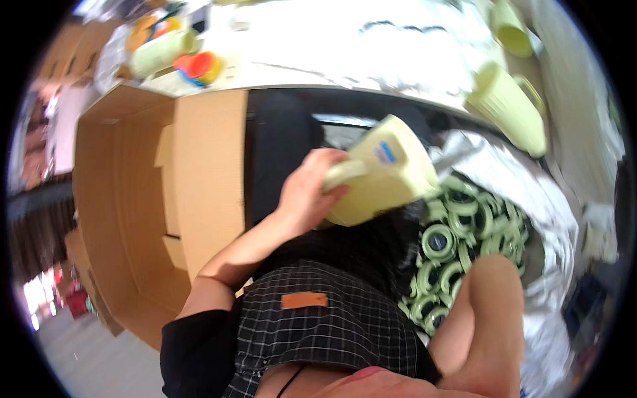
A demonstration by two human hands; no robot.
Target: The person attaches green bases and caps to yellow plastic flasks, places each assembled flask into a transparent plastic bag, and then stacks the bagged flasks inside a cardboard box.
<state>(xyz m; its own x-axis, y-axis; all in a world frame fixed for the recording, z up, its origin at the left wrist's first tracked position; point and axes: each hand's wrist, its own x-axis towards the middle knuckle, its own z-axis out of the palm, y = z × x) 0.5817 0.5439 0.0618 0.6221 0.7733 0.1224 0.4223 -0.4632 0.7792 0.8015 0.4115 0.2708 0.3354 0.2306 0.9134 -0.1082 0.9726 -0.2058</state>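
White-covered worktable (298, 56) spanned the upper part of the view, with its near edge running across in front of the seated person. Two pale green vessels, a handled jug (507, 113) and a second container (512, 36), were located toward its right end. A further pale green container (159, 54) was positioned at the left end, beside a group of red, yellow and blue cups (201, 67).

Left hand (312, 189): fingers closed around the handle of a pale yellow-green pitcher (388, 179). The pitcher was tilted and held above the lap, between the carton and the bag. A blue-and-white label (385, 154) was visible on its side.

Right arm (494, 305): bent, at the lower right, beside the bag. The right hand could not be seen; its grip could not be determined.

An open cardboard carton (209, 179) occupied the left side. At the right, an open white bag (554, 199) contained many light green ring-shaped parts (438, 243), several with dark centres. The person wore a black checked apron (318, 338) with a tan patch (304, 300).
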